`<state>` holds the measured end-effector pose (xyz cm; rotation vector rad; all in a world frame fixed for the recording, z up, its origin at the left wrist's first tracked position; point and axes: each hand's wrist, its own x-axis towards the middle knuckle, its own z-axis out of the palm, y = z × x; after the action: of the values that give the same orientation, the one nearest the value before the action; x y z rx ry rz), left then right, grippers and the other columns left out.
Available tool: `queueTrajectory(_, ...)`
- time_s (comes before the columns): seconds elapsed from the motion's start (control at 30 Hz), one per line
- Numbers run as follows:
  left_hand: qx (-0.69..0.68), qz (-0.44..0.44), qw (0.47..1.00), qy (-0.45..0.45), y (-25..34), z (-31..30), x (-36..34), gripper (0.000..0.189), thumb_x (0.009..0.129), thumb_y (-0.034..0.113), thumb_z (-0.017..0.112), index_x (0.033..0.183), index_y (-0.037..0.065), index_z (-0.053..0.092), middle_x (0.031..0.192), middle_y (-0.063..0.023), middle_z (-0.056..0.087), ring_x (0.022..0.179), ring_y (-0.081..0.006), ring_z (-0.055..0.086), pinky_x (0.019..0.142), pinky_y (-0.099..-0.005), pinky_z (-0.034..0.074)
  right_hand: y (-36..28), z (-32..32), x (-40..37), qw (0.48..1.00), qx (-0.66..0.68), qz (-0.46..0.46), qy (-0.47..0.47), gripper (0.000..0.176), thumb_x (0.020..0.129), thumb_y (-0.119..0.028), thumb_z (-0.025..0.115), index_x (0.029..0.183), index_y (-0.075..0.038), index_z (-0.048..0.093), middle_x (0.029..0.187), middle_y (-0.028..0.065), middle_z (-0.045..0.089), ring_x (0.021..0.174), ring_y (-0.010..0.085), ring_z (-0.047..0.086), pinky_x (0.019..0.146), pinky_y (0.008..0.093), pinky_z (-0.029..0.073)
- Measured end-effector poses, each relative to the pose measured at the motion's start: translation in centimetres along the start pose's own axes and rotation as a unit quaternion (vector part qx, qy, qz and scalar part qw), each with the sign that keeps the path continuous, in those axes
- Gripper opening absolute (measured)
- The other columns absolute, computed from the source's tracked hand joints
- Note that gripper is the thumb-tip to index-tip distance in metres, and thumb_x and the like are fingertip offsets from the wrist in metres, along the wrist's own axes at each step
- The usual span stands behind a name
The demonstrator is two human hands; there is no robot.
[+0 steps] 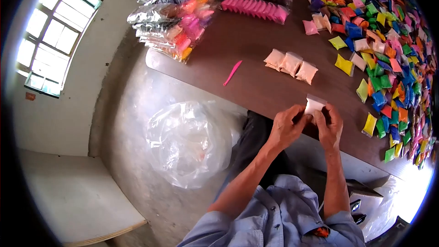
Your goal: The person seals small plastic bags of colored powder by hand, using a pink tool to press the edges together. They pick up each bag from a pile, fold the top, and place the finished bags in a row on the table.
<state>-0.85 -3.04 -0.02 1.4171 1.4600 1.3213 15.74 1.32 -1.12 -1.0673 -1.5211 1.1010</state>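
- Head view: small pale packet (314,104) was held up in front of the body, at the near edge of the worktop (263,92); whether it touched the surface, couldn't tell.
- Left hand (290,125) and right hand (330,125) both had fingers curled in, pinching the packet's near end between them.
- Risk, my judgement: only fingertips held it, so a slip could have sent it over the edge into the lap.
- Too hard a pinch might have split the thin film.
- Peach packets (290,63) lay beyond, near; a careless reach could have knocked them apart.
- Packet's clear top edge pointed away from the body, slightly skewed. Outline looked squarish; near end hidden by fingers, so long axis unclear.
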Motion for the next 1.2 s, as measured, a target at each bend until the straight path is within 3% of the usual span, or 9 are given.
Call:
queueTrajectory(0.1, 0.016, -0.020, 1.000, 0.002, 0.1, -0.1, 0.1, 0.021, 0.096, 0.010, 0.075, 0.113, -0.002, 0.072, 0.090, -0.0138, 0.075, 0.076, -0.0175, 0.070, 0.069, -0.0312, 0.055, -1.2, 0.5, -0.2, 0.992, 0.106, 0.068, -0.008, 0.021, 0.102, -0.011, 0.068, 0.115, 0.005, 0.068, 0.100, 0.0036, 0.070, 0.089, 0.0088, 0.062, 0.077, 0.0247, 0.053)
queueTrajectory(0.37, -0.016, -0.035, 0.999, -0.019, 1.0, -0.5, 0.3, 0.026, 0.098, 0.015, 0.075, 0.117, -0.002, 0.072, 0.094, -0.0135, 0.077, 0.079, -0.0174, 0.071, 0.071, -0.0315, 0.056, 0.4, -0.2, -0.1, 0.999, 0.035, 0.013, 0.029, 0.022, 0.100, -0.011, 0.073, 0.116, 0.004, 0.069, 0.099, 0.0029, 0.071, 0.091, 0.0090, 0.062, 0.078, 0.0259, 0.053)
queueTrajectory(0.5, -0.003, -0.034, 0.999, -0.005, -0.2, -0.1, 0.2, 0.025, 0.098, 0.015, 0.075, 0.117, -0.002, 0.072, 0.094, -0.0133, 0.077, 0.079, -0.0171, 0.071, 0.072, -0.0318, 0.056, -0.2, 0.1, -0.1, 0.999, 0.029, 0.012, 0.030, 0.023, 0.099, -0.011, 0.074, 0.115, 0.005, 0.069, 0.099, 0.0037, 0.071, 0.091, 0.0101, 0.063, 0.080, 0.0275, 0.053)
queueTrajectory(0.57, 0.013, -0.064, 0.998, -0.022, 0.0, -0.3, 0.3, 0.025, 0.098, 0.014, 0.075, 0.117, -0.002, 0.072, 0.095, -0.0139, 0.077, 0.081, -0.0166, 0.071, 0.073, -0.0314, 0.056, -1.0, 0.1, -0.1, 0.993, 0.102, 0.067, 0.004, 0.024, 0.097, -0.010, 0.074, 0.115, 0.005, 0.069, 0.099, 0.0054, 0.071, 0.091, 0.0113, 0.063, 0.081, 0.0287, 0.053)
queueTrajectory(0.67, 0.024, -0.069, 0.997, -0.032, 0.6, -0.5, 0.3, 0.025, 0.098, 0.015, 0.074, 0.117, -0.002, 0.072, 0.094, -0.0138, 0.077, 0.082, -0.0162, 0.071, 0.074, -0.0307, 0.056, 0.8, -0.4, -0.2, 0.998, 0.052, 0.038, 0.011, 0.024, 0.097, -0.010, 0.073, 0.114, 0.005, 0.069, 0.100, 0.0066, 0.072, 0.093, 0.0122, 0.065, 0.083, 0.0293, 0.054)
queueTrajectory(1.2, -0.021, -0.002, 1.000, 0.006, -0.5, -0.3, -0.1, 0.022, 0.099, 0.015, 0.072, 0.111, -0.003, 0.070, 0.084, -0.0117, 0.071, 0.072, -0.0151, 0.063, 0.065, -0.0295, 0.052, -0.9, 0.1, -0.3, 0.994, 0.077, 0.074, -0.012, 0.018, 0.101, -0.010, 0.068, 0.112, 0.003, 0.071, 0.097, 0.0011, 0.069, 0.088, 0.0085, 0.061, 0.080, 0.0257, 0.052)
